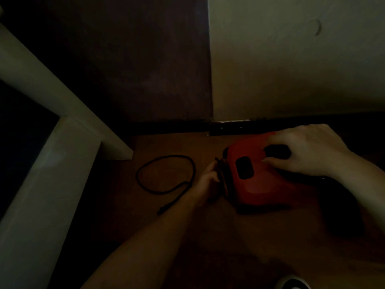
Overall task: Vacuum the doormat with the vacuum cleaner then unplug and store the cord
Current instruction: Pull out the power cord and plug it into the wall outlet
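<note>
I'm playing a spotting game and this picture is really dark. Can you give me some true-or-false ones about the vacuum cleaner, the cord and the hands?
1. The vacuum cleaner is red. True.
2. The cord is white. False: it is black.
3. The cord lies in a loop to the left of the vacuum cleaner. True.
4. The right hand is up in the air, touching nothing. False: it rests on top of the vacuum cleaner.
5. The left hand is at the vacuum cleaner's right end. False: it is at the left end, by the dark part there.
</note>
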Motion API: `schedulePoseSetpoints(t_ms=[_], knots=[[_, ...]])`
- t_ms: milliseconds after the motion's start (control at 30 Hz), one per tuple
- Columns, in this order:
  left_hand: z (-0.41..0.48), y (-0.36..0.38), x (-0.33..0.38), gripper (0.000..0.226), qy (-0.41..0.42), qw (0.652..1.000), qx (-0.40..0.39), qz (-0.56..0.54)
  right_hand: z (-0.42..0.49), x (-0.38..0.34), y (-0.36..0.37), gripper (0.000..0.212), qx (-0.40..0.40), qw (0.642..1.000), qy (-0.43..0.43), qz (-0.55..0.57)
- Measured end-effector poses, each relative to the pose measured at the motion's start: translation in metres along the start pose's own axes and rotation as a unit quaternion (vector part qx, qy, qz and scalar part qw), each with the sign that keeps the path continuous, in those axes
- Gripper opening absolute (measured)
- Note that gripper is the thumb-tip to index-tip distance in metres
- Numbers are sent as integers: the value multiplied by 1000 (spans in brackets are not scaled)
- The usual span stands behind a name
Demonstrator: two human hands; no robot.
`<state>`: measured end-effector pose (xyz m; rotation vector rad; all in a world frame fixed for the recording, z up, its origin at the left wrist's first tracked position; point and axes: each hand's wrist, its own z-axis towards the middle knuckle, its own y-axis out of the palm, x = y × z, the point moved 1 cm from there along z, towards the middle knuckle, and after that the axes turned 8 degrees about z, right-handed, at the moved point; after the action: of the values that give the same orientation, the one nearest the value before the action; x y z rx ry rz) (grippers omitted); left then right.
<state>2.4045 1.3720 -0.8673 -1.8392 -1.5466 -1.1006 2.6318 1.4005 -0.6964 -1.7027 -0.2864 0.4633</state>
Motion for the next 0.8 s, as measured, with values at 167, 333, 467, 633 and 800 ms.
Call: schedulePoseSetpoints(t_ms=[167,333,467,633,800], knots=[[-9,0,14,54,67,997,28,27,1,-1,-2,46,-4,1000,0,-4],[-17,-1,18,17,134,965,142,177,-1,0,-4,47,-3,1000,0,-5],[-21,6,20,38,139,937,199,250,-1,0,-3,45,-7,1000,0,-1],[-16,1,29,43,167,948,175,207,0,-1,-3,45,-7,1000,1,1],[-16,-7,26,17,229,897,134,355,0,-1,-1,46,-2,1000,-2,5]])
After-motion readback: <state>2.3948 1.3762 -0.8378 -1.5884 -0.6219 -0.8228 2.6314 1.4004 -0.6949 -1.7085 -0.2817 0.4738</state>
